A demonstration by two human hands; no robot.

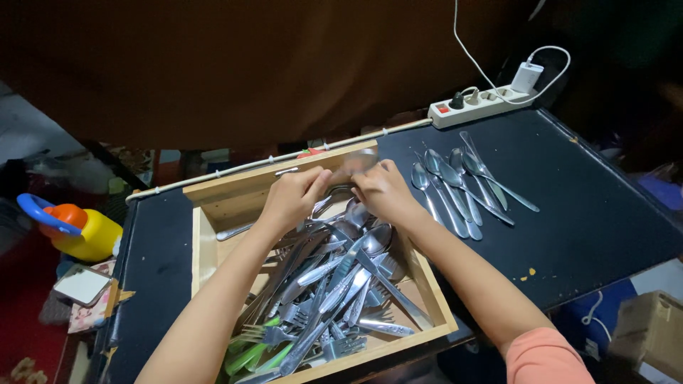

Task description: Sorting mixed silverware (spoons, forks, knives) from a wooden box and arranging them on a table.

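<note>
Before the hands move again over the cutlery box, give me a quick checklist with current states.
1. Left hand over the wooden box: ok.
2. Right hand beside it, fingers closed on a blurred metal piece: ok; which utensil, cannot tell.
3. What the left hand grips: cannot tell.
4. Spoons laid out on the table right of the box, bare space beyond them: ok.
5. Cutlery pile in the box tangled, forks and knives crossed: not ok.
6. Power strip away from both hands: ok.
</note>
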